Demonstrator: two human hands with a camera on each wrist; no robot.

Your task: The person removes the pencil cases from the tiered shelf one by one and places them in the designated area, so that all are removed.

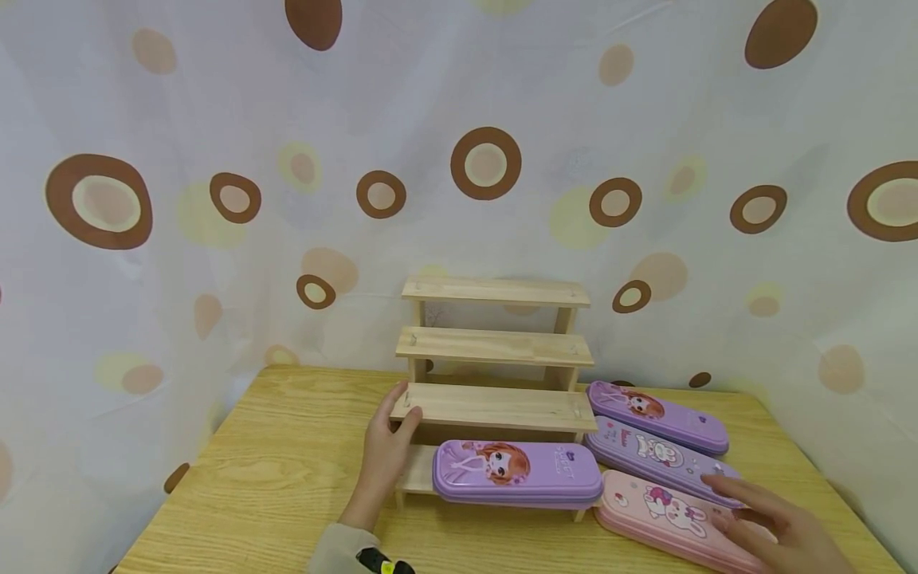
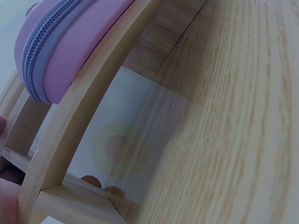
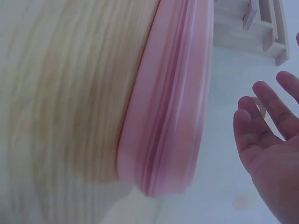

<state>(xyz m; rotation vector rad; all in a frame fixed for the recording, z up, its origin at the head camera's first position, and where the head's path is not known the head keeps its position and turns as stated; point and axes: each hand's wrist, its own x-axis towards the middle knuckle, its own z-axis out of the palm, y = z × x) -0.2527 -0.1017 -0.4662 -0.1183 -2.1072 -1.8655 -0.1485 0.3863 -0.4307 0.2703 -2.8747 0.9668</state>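
Observation:
A stepped wooden rack [image 1: 495,404] stands on the table, and my left hand [image 1: 387,442] grips the left end of its second step from the bottom, thumb at the front edge. On the lowest step lies a purple pencil case [image 1: 516,472] with a girl's picture; its zipper side shows in the left wrist view. My right hand [image 1: 782,530] is over the right end of a pink pencil case [image 1: 663,514] with a rabbit design, fingers spread and holding nothing. The right wrist view shows this hand apart from the pink case [image 3: 163,102].
Behind the pink case lie a lilac rabbit pencil case [image 1: 656,454] and another purple girl pencil case [image 1: 660,416], right of the rack. The wood-grain table [image 1: 272,470] extends to the left. A dotted curtain [image 1: 402,104] hangs behind.

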